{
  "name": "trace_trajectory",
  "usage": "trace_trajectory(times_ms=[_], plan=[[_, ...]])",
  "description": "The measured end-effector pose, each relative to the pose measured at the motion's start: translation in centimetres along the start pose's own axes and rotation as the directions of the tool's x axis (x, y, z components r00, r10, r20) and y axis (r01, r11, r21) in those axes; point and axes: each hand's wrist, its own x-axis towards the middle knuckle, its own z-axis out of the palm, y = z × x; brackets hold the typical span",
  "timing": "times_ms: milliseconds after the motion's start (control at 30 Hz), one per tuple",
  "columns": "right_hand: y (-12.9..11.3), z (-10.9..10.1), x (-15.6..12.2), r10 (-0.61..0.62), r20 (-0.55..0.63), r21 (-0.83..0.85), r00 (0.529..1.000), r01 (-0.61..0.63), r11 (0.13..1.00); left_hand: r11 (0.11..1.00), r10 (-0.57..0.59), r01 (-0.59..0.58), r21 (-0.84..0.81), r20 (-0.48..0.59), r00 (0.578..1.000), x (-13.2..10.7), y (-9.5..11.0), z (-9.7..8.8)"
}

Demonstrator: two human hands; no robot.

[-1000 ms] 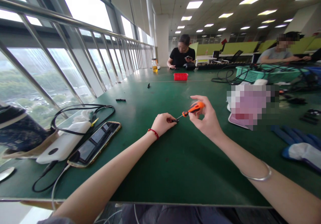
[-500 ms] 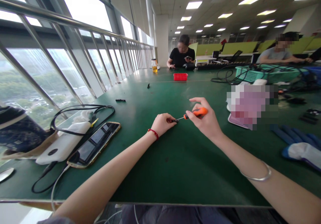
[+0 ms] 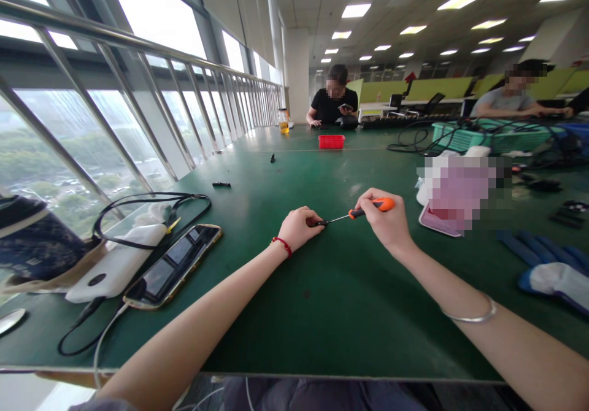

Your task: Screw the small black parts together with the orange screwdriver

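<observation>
My left hand [image 3: 300, 227] is closed on a small black part [image 3: 321, 222] near the middle of the green table [image 3: 340, 313]. Much of that part is hidden by my fingers, so its kind does not show. An orange and black screwdriver [image 3: 381, 205] is gripped in my right hand [image 3: 389, 224], its fingers curled around the handle. The thin metal shaft points left and its tip meets the black part, or lies very close to it. Two more small black pieces, one at the left [image 3: 221, 184] and one farther off [image 3: 272, 158], lie beyond my left hand.
A phone [image 3: 175, 267], a white power bank [image 3: 115, 264], cables and a dark patterned cup [image 3: 41, 239] occupy the left side. Farther back stands a red tray [image 3: 331, 142]. To the right are blue-white gloves [image 3: 554, 276] and a green basket [image 3: 501, 136]. Two people sit beyond.
My right hand has drawn a little to the right with the screwdriver, and its raised fingers have closed round the handle. My left hand has stayed in place.
</observation>
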Motion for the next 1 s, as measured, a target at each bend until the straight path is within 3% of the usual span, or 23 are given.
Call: trace_trajectory(times_ms=[467, 633, 733, 833, 1000], plan=[[0.45, 0.09, 0.25, 0.001, 0.024, -0.021, 1.0, 0.0, 1.0, 1.0, -0.003, 0.003, -0.01, -0.002, 1.0, 0.01, 0.07, 0.04], [0.76, 0.07, 0.41, 0.036, 0.022, 0.062, 0.999, -0.037, 0.997, 1.0, -0.013, 0.013, -0.02, 0.005, 1.0, -0.05, 0.21, -0.05], [0.6, 0.09, 0.33, 0.012, -0.006, -0.032, 1.0, -0.012, 0.999, 1.0, -0.014, 0.014, -0.017, 0.005, 1.0, -0.06, 0.32, -0.07], [0.22, 0.04, 0.24, 0.001, 0.035, -0.139, 0.999, 0.004, 0.99, 1.0, -0.004, 0.004, -0.009, 0.008, 1.0, -0.04, 0.34, -0.03], [-0.18, -0.16, 0.14, -0.035, 0.127, -0.075, 0.991, 0.045, 0.996, 1.0, 0.003, -0.003, -0.008, 0.008, 1.0, 0.01, 0.25, 0.08]])
